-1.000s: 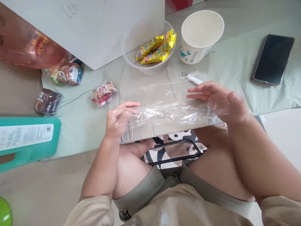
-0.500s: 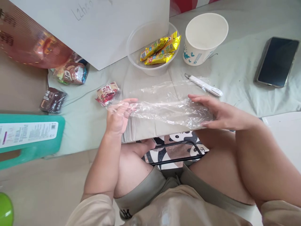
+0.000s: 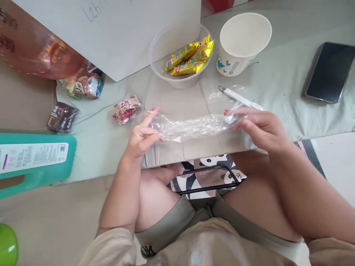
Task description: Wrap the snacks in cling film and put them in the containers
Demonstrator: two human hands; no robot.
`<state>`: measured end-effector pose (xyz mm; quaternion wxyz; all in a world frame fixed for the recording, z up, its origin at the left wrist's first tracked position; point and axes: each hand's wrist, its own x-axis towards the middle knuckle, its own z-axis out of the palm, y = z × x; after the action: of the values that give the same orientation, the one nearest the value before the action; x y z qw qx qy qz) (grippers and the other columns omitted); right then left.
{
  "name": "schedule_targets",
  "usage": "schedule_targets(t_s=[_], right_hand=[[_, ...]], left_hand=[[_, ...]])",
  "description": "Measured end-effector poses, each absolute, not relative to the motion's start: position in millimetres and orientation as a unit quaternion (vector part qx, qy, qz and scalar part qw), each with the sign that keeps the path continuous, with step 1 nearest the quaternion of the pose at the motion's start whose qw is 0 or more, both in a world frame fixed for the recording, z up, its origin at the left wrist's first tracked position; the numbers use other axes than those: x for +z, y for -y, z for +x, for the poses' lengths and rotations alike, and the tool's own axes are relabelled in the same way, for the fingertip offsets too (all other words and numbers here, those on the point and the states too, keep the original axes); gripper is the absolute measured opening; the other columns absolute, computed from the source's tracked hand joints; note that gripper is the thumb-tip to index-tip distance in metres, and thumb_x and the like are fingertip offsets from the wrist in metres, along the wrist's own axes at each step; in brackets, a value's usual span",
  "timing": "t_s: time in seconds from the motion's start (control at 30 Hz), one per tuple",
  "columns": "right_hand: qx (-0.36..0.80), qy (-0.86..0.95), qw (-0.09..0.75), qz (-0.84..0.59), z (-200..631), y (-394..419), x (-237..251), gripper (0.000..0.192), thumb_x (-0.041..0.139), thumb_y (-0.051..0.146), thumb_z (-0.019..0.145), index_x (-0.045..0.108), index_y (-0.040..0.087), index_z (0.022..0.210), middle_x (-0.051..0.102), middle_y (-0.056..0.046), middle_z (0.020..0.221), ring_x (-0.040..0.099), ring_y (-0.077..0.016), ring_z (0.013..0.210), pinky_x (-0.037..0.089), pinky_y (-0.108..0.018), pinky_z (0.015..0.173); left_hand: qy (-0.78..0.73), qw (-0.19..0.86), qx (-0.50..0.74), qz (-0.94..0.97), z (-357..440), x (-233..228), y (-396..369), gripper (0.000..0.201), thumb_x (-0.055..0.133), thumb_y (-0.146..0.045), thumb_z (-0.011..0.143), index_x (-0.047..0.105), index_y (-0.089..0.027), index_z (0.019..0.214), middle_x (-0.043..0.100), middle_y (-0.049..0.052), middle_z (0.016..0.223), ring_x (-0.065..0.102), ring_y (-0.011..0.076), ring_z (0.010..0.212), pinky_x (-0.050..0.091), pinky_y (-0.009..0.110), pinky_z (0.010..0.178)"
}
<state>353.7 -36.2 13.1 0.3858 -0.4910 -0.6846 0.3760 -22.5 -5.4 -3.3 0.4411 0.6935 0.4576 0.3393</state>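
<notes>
Two bare hands meet over a crumpled sheet of clear plastic film (image 3: pixel 191 127) at the centre of the frame, stretched into a narrow band above the pale green cloth (image 3: pixel 277 92) that covers the low surface. The left hand (image 3: pixel 142 135) pinches the film's left end between thumb and curled fingers, the index finger pointing up and away. The right hand (image 3: pixel 259 127) grips the right end with its fingers closed around the bunched plastic. Between them the film hangs slightly off the cloth, twisted and shiny.

Just beyond the right hand, a slim white pen-like tool (image 3: pixel 240 99) lies on the cloth, partly under a loose bit of film. In the upper middle of the frame sits a clear round plastic bowl (image 3: pixel 163 62) holding yellow foil snack packets (image 3: pixel 190 57), and just to its right stands a white paper cup (image 3: pixel 244 42) with blue print. A dark smartphone (image 3: pixel 330 72) rests at the upper right. A red-and-white wrapped sweet (image 3: pixel 126 109) lies left of the left hand, with a brown snack pouch (image 3: pixel 84 85) and a dark brown packet (image 3: pixel 62 117) farther left. A white board (image 3: pixel 124 33) leans across the upper left, and a teal plastic stool (image 3: pixel 36 162) fills the left edge.
</notes>
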Motion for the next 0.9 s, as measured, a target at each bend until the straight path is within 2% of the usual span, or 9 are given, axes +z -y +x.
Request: schedule_targets(t_s=[0.17, 0.27, 0.33, 0.43, 0.5, 0.57, 0.7, 0.77, 0.9], right_hand=[[0.393, 0.516, 0.463, -0.604, 346.4, 31.3, 7.5, 0.049, 0.06, 0.063, 0.097, 0.07, 0.025, 0.068, 0.079, -0.003, 0.079, 0.077, -0.022, 0.085, 0.061, -0.04, 0.087], [0.392, 0.504, 0.449, -0.625, 344.3, 26.1, 3.8, 0.043, 0.062, 0.058, 0.096, 0.071, 0.026, 0.07, 0.077, -0.003, 0.073, 0.075, -0.0212, 0.075, 0.061, -0.039, 0.079], [0.373, 0.515, 0.437, -0.636, 343.5, 23.3, 3.3, 0.039, 0.065, 0.055, 0.095, 0.07, 0.027, 0.069, 0.075, -0.003, 0.07, 0.073, -0.0207, 0.07, 0.06, -0.039, 0.073], [0.331, 0.525, 0.428, -0.657, 342.0, 20.7, 5.5, 0.032, 0.067, 0.047, 0.095, 0.069, 0.027, 0.071, 0.073, -0.002, 0.069, 0.071, -0.0193, 0.068, 0.058, -0.037, 0.07], [0.314, 0.524, 0.417, -0.673, 340.7, 19.4, 7.5, 0.026, 0.068, 0.043, 0.094, 0.068, 0.026, 0.074, 0.071, -0.001, 0.068, 0.069, -0.0183, 0.066, 0.056, -0.036, 0.068], [0.303, 0.515, 0.399, -0.696, 339.7, 18.4, 8.9, 0.021, 0.068, 0.041, 0.094, 0.067, 0.026, 0.079, 0.069, 0.0, 0.065, 0.065, -0.0174, 0.06, 0.053, -0.035, 0.062], [0.286, 0.504, 0.35, -0.736, 340.2, 18.1, 8.7, 0.008, 0.065, 0.032, 0.091, 0.068, 0.025, 0.089, 0.068, 0.002, 0.067, 0.057, -0.015, 0.05, 0.046, -0.033, 0.054], [0.263, 0.521, 0.331, -0.742, 341.9, 19.0, 7.6, 0.006, 0.065, 0.027, 0.087, 0.068, 0.025, 0.092, 0.07, 0.002, 0.071, 0.058, -0.0154, 0.053, 0.049, -0.033, 0.058], [0.202, 0.56, 0.28, -0.753, 344.6, 19.8, 5.5, 0.021, 0.064, 0.021, 0.081, 0.067, 0.026, 0.101, 0.073, 0.001, 0.079, 0.064, -0.0194, 0.064, 0.053, -0.039, 0.075]], left_hand=[[-0.474, 0.436, 0.265, 0.718, -28.0, -1.5, 3.7, 0.018, 0.072, -0.038, 0.078, 0.082, -0.029, 0.067, 0.057, 0.001, 0.158, 0.023, 0.0413, 0.163, 0.023, 0.068, 0.13], [-0.496, 0.438, 0.312, 0.681, -18.6, 0.5, 5.2, 0.022, 0.072, -0.045, 0.079, 0.084, -0.027, 0.072, 0.066, 0.007, 0.149, 0.037, 0.0411, 0.157, 0.029, 0.065, 0.129], [-0.517, 0.437, 0.372, 0.636, -10.2, 4.0, 7.5, 0.025, 0.072, -0.046, 0.08, 0.084, -0.025, 0.074, 0.076, 0.011, 0.131, 0.055, 0.0367, 0.145, 0.042, 0.058, 0.122], [-0.549, 0.474, 0.413, 0.55, 0.9, 13.5, 12.0, 0.025, 0.075, -0.046, 0.077, 0.08, -0.021, 0.072, 0.08, 0.01, 0.094, 0.076, 0.027, 0.101, 0.063, 0.039, 0.083], [-0.577, 0.506, 0.379, 0.517, 6.0, 20.3, 14.8, 0.024, 0.077, -0.042, 0.072, 0.076, -0.018, 0.07, 0.078, 0.008, 0.08, 0.072, 0.0192, 0.07, 0.055, 0.027, 0.055], [-0.603, 0.51, 0.326, 0.52, 9.3, 25.4, 17.1, 0.02, 0.077, -0.036, 0.069, 0.072, -0.017, 0.069, 0.075, 0.006, 0.072, 0.062, 0.013, 0.052, 0.043, 0.022, 0.042], [-0.64, 0.455, 0.253, 0.566, 11.9, 28.2, 21.0, 0.013, 0.071, -0.031, 0.071, 0.068, -0.018, 0.07, 0.068, 0.0, 0.062, 0.053, 0.0091, 0.047, 0.04, 0.021, 0.044], [-0.646, 0.426, 0.211, 0.598, 11.8, 27.4, 22.9, 0.012, 0.069, -0.03, 0.073, 0.068, -0.018, 0.072, 0.063, -0.003, 0.058, 0.051, 0.0091, 0.05, 0.041, 0.022, 0.049], [-0.645, 0.341, 0.129, 0.671, 12.9, 25.4, 25.3, 0.013, 0.067, -0.033, 0.078, 0.069, -0.02, 0.075, 0.058, -0.004, 0.058, 0.052, 0.0106, 0.054, 0.043, 0.026, 0.059]])
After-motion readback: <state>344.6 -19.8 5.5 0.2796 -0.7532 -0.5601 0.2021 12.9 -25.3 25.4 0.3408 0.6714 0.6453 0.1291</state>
